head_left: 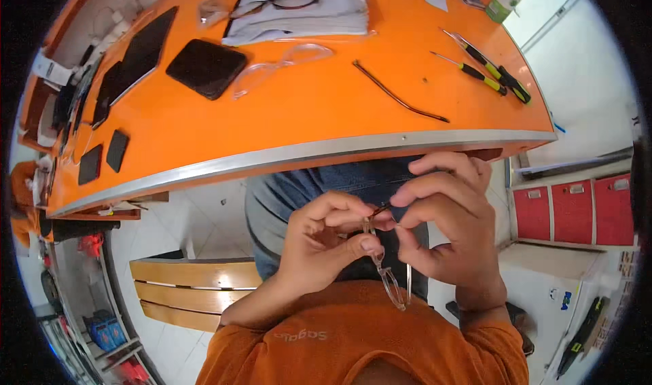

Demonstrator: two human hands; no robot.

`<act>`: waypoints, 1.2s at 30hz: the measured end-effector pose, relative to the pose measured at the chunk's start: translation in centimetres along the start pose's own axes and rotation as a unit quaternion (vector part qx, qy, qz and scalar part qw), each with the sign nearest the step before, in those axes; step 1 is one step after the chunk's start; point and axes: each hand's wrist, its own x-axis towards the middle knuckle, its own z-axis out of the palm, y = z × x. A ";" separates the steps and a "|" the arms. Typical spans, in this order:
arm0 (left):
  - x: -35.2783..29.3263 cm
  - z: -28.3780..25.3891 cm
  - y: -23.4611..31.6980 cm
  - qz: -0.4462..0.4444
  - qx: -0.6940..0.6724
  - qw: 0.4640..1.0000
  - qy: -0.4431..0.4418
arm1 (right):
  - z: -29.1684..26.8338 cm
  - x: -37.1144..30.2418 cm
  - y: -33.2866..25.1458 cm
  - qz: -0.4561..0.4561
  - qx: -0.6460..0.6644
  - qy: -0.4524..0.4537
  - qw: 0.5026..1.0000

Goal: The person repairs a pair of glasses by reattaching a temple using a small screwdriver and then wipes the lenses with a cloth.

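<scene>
Over my lap, just below the table's front edge, I hold a clear eyeglass frame (388, 283) that hangs down from my fingers. My left hand (324, 239) is closed on it, with thumb and fingers pinching it near a hinge. A short dark brown piece (382, 209) shows between the two hands at that end. My right hand (451, 225) is closed too, its thumb and index fingertips pressed together beside the hinge. Whatever lies in that pinch is too small to make out. On the table lie a loose brown temple arm (401, 97) and another clear eyeglass frame (285, 60).
Two yellow-and-black screwdrivers (492, 72) lie at the table's right side. A black flat device (206, 68) sits left of centre. Behind it, dark-rimmed glasses (293, 2) rest on a white stack (299, 23). The metal-trimmed table edge (305, 152) runs just beyond my hands.
</scene>
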 end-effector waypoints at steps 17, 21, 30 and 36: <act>0.0 0.6 0.0 0.000 0.083 0.996 -0.013 | 0.0 0.4 -0.8 0.005 -0.080 -0.057 0.995; 0.1 0.7 0.1 -0.006 0.090 0.996 -0.020 | -0.5 0.5 -1.1 0.003 -0.096 -0.066 0.993; 0.0 0.8 0.4 -0.028 0.097 0.994 -0.034 | -0.5 0.4 -1.5 -0.004 -0.134 -0.071 0.988; 0.1 0.7 0.3 -0.015 0.108 0.993 -0.048 | -0.4 0.3 -1.5 -0.012 -0.139 -0.065 0.988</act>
